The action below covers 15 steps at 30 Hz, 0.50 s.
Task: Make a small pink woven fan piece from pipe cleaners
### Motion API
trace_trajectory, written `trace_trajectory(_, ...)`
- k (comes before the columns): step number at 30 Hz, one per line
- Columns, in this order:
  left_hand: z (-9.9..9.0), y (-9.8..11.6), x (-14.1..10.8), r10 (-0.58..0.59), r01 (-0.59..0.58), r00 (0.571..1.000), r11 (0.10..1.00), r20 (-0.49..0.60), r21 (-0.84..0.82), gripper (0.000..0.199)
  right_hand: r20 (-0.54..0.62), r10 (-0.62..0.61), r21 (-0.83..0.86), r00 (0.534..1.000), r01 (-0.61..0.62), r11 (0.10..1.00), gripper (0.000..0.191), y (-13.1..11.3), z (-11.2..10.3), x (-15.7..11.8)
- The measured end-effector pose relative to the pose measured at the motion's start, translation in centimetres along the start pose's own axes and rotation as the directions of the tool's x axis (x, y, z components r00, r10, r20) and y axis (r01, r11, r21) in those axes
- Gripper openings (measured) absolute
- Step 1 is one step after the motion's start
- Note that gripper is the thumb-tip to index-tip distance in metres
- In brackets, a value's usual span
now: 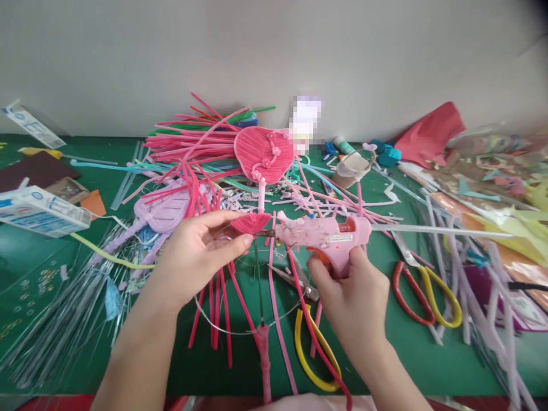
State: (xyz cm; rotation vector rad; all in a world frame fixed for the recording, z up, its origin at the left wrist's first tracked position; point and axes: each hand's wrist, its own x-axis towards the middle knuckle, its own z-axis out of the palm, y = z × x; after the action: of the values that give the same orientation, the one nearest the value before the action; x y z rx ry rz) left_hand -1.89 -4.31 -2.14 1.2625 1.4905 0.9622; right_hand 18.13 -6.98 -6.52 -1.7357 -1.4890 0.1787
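My left hand (209,245) pinches a small dark-pink piece made of pipe cleaners (252,223), which sits at the top of a wire frame. A round wire loop (222,331) and a stem wrapped in pink pipe cleaner (264,359) run below it toward me. In my right hand (355,291) is a pink hot glue gun (325,234), its nozzle at the right side of the dark-pink piece. A long clear glue stick (440,230) extends from the gun's back. Whether glue is coming out cannot be seen.
Behind my hands stands a finished-looking pink fan (265,154) beside a pile of pipe cleaners (188,140). Pliers with yellow handles (317,348) and red-and-yellow scissors (428,291) lie on the green table (381,354). A lilac fan (162,205), silver strands (72,319) and a small basket (351,168) surround them.
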Motion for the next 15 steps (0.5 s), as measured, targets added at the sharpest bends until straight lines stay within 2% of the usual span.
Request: trace_trajectory(15, 0.1, -0.09, -0.01, 0.015, -0.015, 1.0, 1.0, 0.011, -0.024, 0.035, 0.002, -0.03, 0.026, 1.0, 0.03, 0.999, 0.036, 0.42, -0.01, -0.17)
